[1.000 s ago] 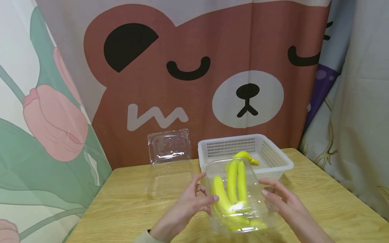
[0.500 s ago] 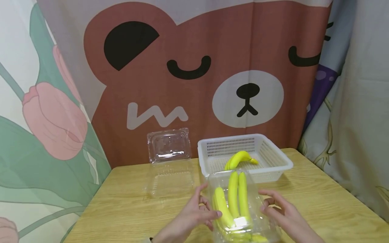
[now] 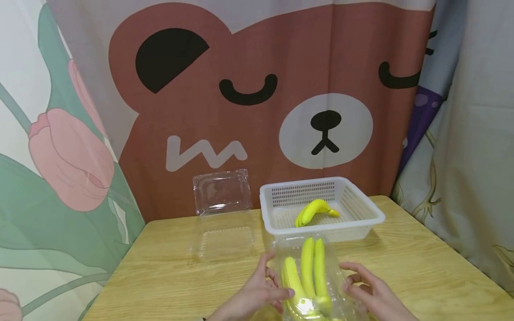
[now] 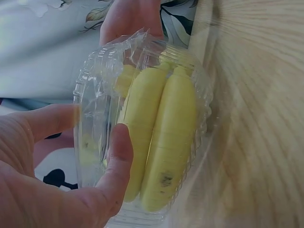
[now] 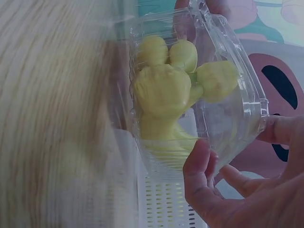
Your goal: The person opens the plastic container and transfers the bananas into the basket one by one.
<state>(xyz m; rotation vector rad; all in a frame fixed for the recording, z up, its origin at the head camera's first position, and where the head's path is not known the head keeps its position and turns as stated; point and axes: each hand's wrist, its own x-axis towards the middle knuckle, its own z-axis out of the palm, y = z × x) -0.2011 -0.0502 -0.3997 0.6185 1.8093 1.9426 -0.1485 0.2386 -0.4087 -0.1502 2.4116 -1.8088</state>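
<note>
A clear plastic clamshell box [image 3: 335,272] with several yellow bananas [image 3: 307,267] inside is held between my two hands near the table's front. My left hand [image 3: 257,292] grips its left side, thumb on the outside. On the right side, my right hand [image 3: 371,290] pinches the edge between thumb and fingers. In the left wrist view, two bananas [image 4: 164,137] lie side by side behind the plastic. The right wrist view shows rounded banana ends [image 5: 164,90] inside the box. The box's near end is cut off in the head view.
Behind the box, a white slotted basket [image 3: 321,230] holds a small bunch of bananas [image 3: 315,210]. To its left stands another clear clamshell [image 3: 222,191] with its lid raised. Printed curtains [image 3: 249,120] hang behind the wooden table [image 3: 168,276].
Both hands have brought the banana-filled box down and towards me, away from the basket. More of the banana bunch in the basket now shows.
</note>
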